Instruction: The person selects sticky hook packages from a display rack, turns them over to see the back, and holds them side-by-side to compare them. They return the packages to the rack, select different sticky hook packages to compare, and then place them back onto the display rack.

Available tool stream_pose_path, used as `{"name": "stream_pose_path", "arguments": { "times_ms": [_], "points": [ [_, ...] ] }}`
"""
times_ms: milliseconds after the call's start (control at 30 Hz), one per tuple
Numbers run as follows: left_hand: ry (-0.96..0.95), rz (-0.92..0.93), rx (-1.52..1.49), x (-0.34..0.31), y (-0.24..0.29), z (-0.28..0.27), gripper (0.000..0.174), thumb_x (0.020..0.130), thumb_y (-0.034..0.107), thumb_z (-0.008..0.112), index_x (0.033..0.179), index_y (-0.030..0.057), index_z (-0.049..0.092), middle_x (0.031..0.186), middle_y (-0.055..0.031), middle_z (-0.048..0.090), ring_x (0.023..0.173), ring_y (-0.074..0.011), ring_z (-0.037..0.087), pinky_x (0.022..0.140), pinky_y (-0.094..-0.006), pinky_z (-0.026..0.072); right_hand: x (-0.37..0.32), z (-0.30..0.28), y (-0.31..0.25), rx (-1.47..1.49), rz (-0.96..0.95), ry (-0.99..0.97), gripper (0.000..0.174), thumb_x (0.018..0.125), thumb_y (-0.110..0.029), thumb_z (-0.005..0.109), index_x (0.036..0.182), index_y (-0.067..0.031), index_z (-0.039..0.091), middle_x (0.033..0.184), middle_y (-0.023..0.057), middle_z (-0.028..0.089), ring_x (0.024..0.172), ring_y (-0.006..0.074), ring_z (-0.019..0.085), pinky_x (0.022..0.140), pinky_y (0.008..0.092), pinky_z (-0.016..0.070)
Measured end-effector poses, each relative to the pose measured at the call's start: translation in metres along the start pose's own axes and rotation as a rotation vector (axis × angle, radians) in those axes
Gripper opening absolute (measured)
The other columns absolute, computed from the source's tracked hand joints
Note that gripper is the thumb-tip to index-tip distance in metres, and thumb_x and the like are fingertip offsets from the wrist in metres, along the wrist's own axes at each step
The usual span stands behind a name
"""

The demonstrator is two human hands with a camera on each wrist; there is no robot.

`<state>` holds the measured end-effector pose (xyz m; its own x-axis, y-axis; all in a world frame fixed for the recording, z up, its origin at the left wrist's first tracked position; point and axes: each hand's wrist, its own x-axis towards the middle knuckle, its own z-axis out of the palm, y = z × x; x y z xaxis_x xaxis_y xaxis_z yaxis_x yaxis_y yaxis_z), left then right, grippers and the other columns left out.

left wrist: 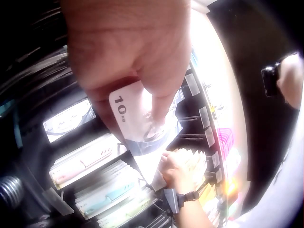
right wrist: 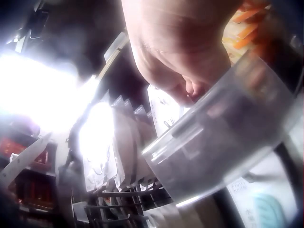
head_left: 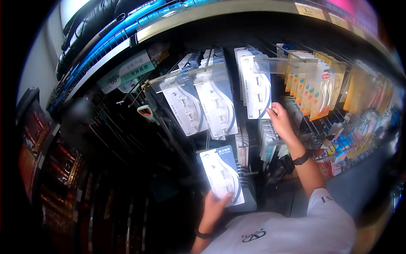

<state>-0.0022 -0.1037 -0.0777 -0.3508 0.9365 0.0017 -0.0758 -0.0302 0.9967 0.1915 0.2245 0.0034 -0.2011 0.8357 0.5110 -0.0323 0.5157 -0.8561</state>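
My left hand (head_left: 215, 207) grips a white and grey-blue blister pack of sticky hooks (head_left: 220, 171) by its lower end, thumb across the front. In the left wrist view the "10" corner of this pack (left wrist: 124, 107) shows below the palm. My right hand (head_left: 281, 122) is raised to a similar hook pack (head_left: 257, 91) hanging on a rack peg. Its thumb and fingertips pinch that pack's lower right edge. In the right wrist view the fingers curl at a white card (right wrist: 164, 109), partly hidden behind a clear plastic label holder (right wrist: 223, 128).
Two more rows of hook packs (head_left: 215, 101) hang to the left. Orange-edged packs (head_left: 323, 91) hang to the right on pegs. A shelf edge with price tags (head_left: 311, 11) runs overhead. A green sign (head_left: 127, 72) and a dark shelf of red goods (head_left: 63, 165) stand left.
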Motion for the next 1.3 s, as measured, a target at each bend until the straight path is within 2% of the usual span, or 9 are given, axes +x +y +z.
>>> {"name": "stream_pose_path", "arguments": {
  "times_ms": [167, 267, 333, 433, 533, 633, 767, 1133, 1300],
  "points": [
    [-0.013, -0.036, 0.046, 0.0, 0.007, 0.006, 0.042, 0.088, -0.001, 0.068, 0.127, -0.0041, 0.051, 0.116, -0.0118, 0.066, 0.1, -0.0185, 0.067, 0.086, -0.0307, 0.0545, -0.035, -0.01, -0.017, -0.075, -0.104, 0.137, 0.029, 0.095, -0.011, 0.062, 0.12, 0.0019, 0.053, 0.112, 0.0129, 0.064, 0.105, 0.0198, 0.062, 0.091, 0.0311, 0.0479],
    [-0.018, -0.03, 0.006, 0.004, 0.008, 0.016, 0.042, 0.088, 0.0, 0.068, 0.127, -0.0035, 0.052, 0.115, -0.0111, 0.066, 0.099, -0.0176, 0.066, 0.085, -0.03, 0.0546, -0.09, -0.01, -0.031, 0.218, 0.076, -0.046, 0.026, 0.096, -0.014, 0.063, 0.119, -0.0029, 0.056, 0.106, 0.003, 0.063, 0.099, 0.011, 0.059, 0.088, 0.0271, 0.0479],
    [-0.023, 0.0, 0.014, 0.008, 0.014, 0.024, 0.04, 0.087, 0.006, 0.072, 0.122, -0.0046, 0.056, 0.113, -0.0128, 0.067, 0.099, -0.0189, 0.066, 0.085, -0.0315, 0.0539, -0.121, -0.009, -0.055, -0.147, -0.197, -0.232, 0.014, 0.093, -0.011, 0.066, 0.102, -0.0012, 0.064, 0.105, 0.0079, 0.067, 0.096, 0.0195, 0.063, 0.088, 0.0317, 0.049],
    [-0.05, 0.022, 0.047, 0.019, 0.022, 0.037, 0.041, 0.088, 0.003, 0.07, 0.125, -0.0033, 0.054, 0.114, -0.012, 0.067, 0.099, -0.0176, 0.066, 0.085, -0.0307, 0.0541, -0.155, -0.014, -0.088, -0.237, -0.36, -0.283, 0.018, 0.089, -0.008, 0.069, 0.105, 0.0, 0.066, 0.106, 0.0113, 0.068, 0.1, 0.0268, 0.066, 0.093, 0.035, 0.0498],
    [-0.123, 0.104, 0.083, 0.032, 0.023, 0.049, 0.042, 0.089, 0.001, 0.068, 0.128, -0.0024, 0.052, 0.114, -0.011, 0.066, 0.1, -0.0168, 0.066, 0.085, -0.0303, 0.0544, -0.17, -0.027, -0.097, -0.086, -0.245, -0.336, 0.025, 0.089, -0.007, 0.07, 0.112, 0.0008, 0.064, 0.112, 0.0113, 0.066, 0.102, 0.0234, 0.066, 0.091, 0.0334, 0.0514],
    [-0.178, 0.203, 0.143, 0.043, 0.02, 0.067, 0.043, 0.088, 0.001, 0.07, 0.128, -0.0026, 0.052, 0.115, -0.0109, 0.066, 0.101, -0.0175, 0.066, 0.087, -0.0308, 0.0541, -0.19, -0.03, -0.089, 0.236, 0.164, -0.372, 0.031, 0.09, -0.007, 0.07, 0.118, 0.0027, 0.06, 0.113, 0.0127, 0.066, 0.105, 0.0183, 0.064, 0.088, 0.0307, 0.0522],
    [-0.177, 0.164, 0.162, 0.048, 0.019, 0.097, 0.045, 0.087, 0.002, 0.071, 0.128, -0.0023, 0.052, 0.116, -0.0111, 0.066, 0.102, -0.018, 0.066, 0.089, -0.0312, 0.0534, -0.216, -0.035, -0.058, 0.339, 0.39, -0.435, 0.024, 0.095, -0.009, 0.066, 0.113, 0.0044, 0.058, 0.099, 0.0101, 0.068, 0.087, 0.0128, 0.067, 0.077, 0.0264, 0.0542],
    [-0.136, 0.013, 0.119, 0.029, 0.008, 0.127, 0.011, 0.094, 0.004, 0.065, 0.104, 0.0017, 0.06, 0.088, -0.0022, 0.067, 0.076, -0.0076, 0.064, 0.065, -0.0194, 0.0482, -0.225, -0.074, -0.029, 0.552, 0.411, -0.289, 0.021, 0.099, -0.008, 0.058, 0.114, 0.0063, 0.055, 0.104, 0.0112, 0.068, 0.089, 0.0127, 0.065, 0.073, 0.0271, 0.056],
    [-0.149, 0.023, 0.054, 0.023, 0.005, 0.137, 0.011, 0.093, 0.003, 0.065, 0.103, 0.0015, 0.06, 0.087, -0.0036, 0.067, 0.075, -0.0097, 0.065, 0.066, -0.0209, 0.0498, -0.224, -0.085, -0.029, 0.523, 0.418, -0.299, 0.02, 0.1, -0.008, 0.057, 0.114, 0.0061, 0.055, 0.104, 0.0113, 0.068, 0.089, 0.0129, 0.065, 0.073, 0.0271, 0.0559]
  ]
}}
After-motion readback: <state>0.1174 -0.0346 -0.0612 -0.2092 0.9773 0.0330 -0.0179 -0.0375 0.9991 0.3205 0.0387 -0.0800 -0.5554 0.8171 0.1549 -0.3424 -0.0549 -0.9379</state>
